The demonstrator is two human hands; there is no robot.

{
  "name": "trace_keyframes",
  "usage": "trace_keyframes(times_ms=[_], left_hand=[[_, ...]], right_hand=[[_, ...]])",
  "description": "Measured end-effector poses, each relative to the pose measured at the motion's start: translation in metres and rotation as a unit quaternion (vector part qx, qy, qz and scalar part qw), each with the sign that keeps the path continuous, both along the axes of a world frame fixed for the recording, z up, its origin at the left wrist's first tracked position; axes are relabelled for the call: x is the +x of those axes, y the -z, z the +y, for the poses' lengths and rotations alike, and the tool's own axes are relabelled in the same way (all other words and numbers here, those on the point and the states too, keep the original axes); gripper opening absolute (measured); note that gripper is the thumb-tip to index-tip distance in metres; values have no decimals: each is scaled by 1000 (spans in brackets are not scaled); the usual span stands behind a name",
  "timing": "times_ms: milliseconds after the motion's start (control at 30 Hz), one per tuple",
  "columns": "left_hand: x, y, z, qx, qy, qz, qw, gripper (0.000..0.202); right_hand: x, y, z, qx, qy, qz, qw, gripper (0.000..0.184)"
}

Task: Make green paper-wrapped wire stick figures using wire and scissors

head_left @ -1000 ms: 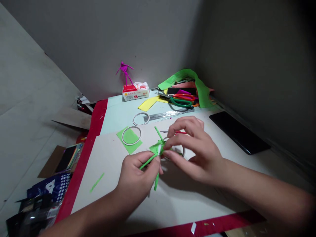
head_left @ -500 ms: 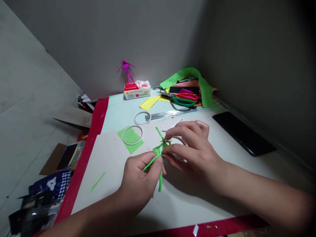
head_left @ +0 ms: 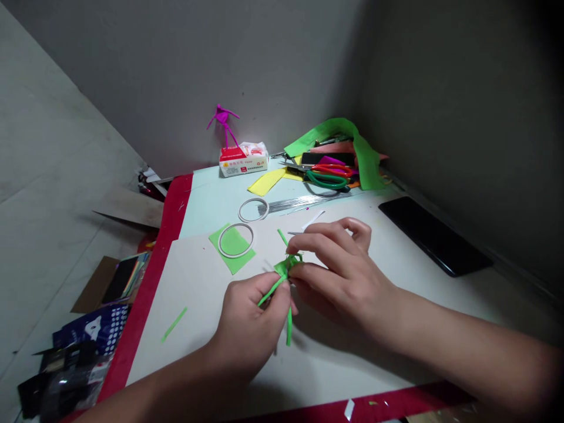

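Here, a knotted green strip (head_left: 286, 268) is pinched tightly between the left hand (head_left: 252, 329) and right hand (head_left: 341, 271). Nearby, a white ring (head_left: 219, 242) lies on a green square (head_left: 233, 264).

Green knot (head_left: 286, 266) partly hidden by fingers (head_left: 308, 275), right forearm (head_left: 476, 352) cut off

Green paper strips (head_left: 286, 267), bunched at the middle, ends splayed outward
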State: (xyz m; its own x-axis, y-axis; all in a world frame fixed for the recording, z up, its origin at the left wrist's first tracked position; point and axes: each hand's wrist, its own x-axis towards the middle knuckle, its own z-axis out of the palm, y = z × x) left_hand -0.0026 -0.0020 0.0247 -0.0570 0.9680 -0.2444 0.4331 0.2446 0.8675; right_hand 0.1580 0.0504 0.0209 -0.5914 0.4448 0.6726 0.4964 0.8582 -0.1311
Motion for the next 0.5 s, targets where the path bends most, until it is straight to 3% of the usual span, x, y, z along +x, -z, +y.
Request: trace_keyframes(times_ms=[500], left_hand=[[0, 2, 3, 8, 20, 34, 999, 28]], right_hand=[[3, 0, 6, -70, -28, 4, 997, 17]])
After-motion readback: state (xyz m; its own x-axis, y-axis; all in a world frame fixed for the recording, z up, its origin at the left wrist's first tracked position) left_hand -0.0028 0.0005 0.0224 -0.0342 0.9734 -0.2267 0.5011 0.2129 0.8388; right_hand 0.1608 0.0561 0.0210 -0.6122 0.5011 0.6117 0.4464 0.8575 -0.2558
